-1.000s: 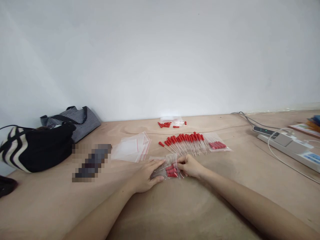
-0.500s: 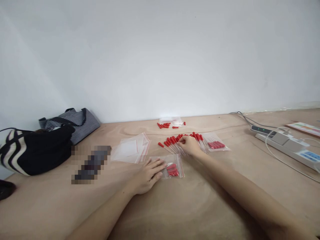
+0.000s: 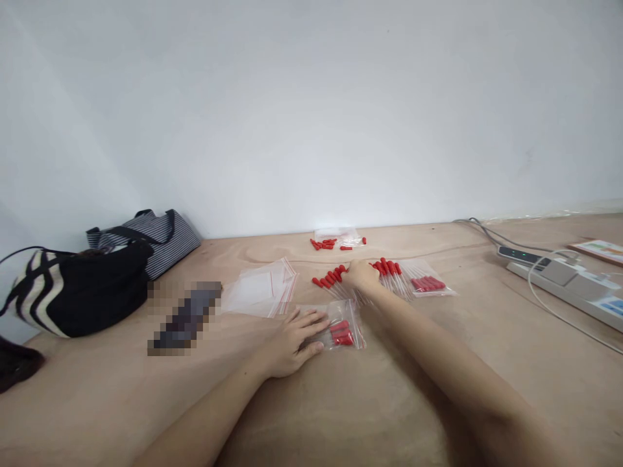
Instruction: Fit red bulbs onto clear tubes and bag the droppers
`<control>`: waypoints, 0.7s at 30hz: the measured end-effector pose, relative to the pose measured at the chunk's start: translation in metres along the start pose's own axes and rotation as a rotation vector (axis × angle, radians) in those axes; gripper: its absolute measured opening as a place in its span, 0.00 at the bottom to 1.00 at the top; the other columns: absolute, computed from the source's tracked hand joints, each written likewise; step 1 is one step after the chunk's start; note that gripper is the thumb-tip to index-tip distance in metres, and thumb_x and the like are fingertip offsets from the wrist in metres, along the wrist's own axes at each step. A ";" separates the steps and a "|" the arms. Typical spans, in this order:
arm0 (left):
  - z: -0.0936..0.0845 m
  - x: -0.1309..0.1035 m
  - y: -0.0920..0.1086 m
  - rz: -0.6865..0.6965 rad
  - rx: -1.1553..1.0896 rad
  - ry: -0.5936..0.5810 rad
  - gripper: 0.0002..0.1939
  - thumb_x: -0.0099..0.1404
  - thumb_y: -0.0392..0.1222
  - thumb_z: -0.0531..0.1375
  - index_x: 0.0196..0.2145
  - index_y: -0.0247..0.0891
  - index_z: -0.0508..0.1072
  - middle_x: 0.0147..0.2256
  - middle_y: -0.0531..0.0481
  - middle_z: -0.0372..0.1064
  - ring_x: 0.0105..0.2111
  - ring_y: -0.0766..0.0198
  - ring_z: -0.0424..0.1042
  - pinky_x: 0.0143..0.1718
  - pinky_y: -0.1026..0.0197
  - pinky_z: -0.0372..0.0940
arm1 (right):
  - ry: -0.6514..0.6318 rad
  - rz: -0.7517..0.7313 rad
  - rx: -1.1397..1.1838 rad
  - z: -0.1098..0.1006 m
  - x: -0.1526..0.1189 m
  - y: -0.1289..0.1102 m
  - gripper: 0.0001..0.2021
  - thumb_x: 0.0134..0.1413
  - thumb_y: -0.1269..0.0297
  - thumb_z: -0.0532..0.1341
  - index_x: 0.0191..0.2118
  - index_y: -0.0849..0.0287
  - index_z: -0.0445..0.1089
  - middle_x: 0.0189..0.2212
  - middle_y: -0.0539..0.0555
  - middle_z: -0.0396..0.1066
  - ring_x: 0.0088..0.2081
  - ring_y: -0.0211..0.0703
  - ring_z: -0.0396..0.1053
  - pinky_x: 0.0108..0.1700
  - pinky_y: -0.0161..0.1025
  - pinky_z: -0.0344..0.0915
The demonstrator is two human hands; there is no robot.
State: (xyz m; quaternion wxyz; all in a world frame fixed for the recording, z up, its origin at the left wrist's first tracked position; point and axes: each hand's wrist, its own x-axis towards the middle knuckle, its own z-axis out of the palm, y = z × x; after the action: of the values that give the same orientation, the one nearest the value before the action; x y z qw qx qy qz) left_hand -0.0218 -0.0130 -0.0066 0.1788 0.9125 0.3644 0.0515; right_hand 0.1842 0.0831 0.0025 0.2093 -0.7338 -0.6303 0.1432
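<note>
My left hand [image 3: 299,340] lies flat with its fingers stretched over a clear zip bag [image 3: 359,334]. Red-bulbed droppers [image 3: 342,333] show inside the bag, their stems partly under my hand. Farther off, my right hand [image 3: 363,277] reaches into a fanned row of loose droppers [image 3: 389,269] with red bulbs and thin clear stems. Its fingers are curled down among the bulbs; the fingertips, and whatever they hold, are hidden. Just right of the row lies another filled bag of droppers [image 3: 428,283].
Flat zip bags [image 3: 253,288] lie left of the row. Loose red bulbs [image 3: 324,244] sit by a clear bag [image 3: 335,233] near the wall. At left are a blurred-out dark object [image 3: 187,318], a black bag [image 3: 97,292] and a striped bag [image 3: 168,250]; at right, a power strip [image 3: 564,279] with cables.
My right hand has shifted slightly left along the droppers, and its fingers have gone from a visible pinch to out of sight. My left hand stays on the bag. The view has turned slightly left.
</note>
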 end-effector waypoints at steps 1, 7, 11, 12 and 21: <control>0.000 0.000 0.000 0.002 -0.002 0.002 0.22 0.65 0.48 0.47 0.56 0.47 0.54 0.58 0.50 0.49 0.59 0.58 0.46 0.58 0.42 0.36 | 0.010 -0.016 0.060 -0.003 0.000 0.002 0.07 0.44 0.65 0.56 0.26 0.64 0.68 0.30 0.63 0.71 0.35 0.51 0.69 0.34 0.41 0.61; -0.003 0.000 0.003 0.002 0.004 0.005 0.23 0.65 0.46 0.48 0.57 0.46 0.52 0.59 0.49 0.48 0.59 0.58 0.46 0.58 0.43 0.36 | 0.094 -0.137 0.493 -0.021 -0.022 0.040 0.12 0.54 0.60 0.47 0.38 0.62 0.59 0.23 0.50 0.67 0.26 0.37 0.66 0.29 0.35 0.62; -0.006 0.000 0.007 0.004 -0.003 0.002 0.25 0.64 0.45 0.49 0.58 0.44 0.50 0.58 0.48 0.49 0.58 0.57 0.47 0.58 0.43 0.37 | 0.129 -0.200 1.001 -0.021 -0.058 0.069 0.23 0.49 0.54 0.55 0.48 0.57 0.47 0.20 0.43 0.62 0.19 0.36 0.62 0.23 0.34 0.60; -0.006 0.000 0.008 -0.001 -0.003 0.000 0.25 0.64 0.45 0.49 0.58 0.43 0.50 0.58 0.47 0.49 0.58 0.57 0.47 0.58 0.43 0.37 | 0.128 -0.200 1.061 -0.019 -0.066 0.073 0.24 0.47 0.54 0.56 0.47 0.56 0.48 0.19 0.43 0.62 0.20 0.36 0.63 0.23 0.35 0.61; -0.005 0.000 0.008 -0.014 -0.013 0.009 0.27 0.63 0.44 0.50 0.58 0.42 0.49 0.58 0.48 0.50 0.58 0.57 0.48 0.58 0.44 0.38 | 0.124 -0.110 1.244 0.008 -0.089 0.066 0.23 0.43 0.47 0.58 0.40 0.54 0.50 0.23 0.46 0.63 0.25 0.39 0.67 0.29 0.40 0.66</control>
State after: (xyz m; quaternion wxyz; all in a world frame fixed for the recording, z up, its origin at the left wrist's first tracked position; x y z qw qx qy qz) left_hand -0.0171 -0.0170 0.0009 0.1832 0.9085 0.3714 0.0568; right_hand 0.2230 -0.0110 -0.0412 0.6404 -0.4483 -0.4524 0.4294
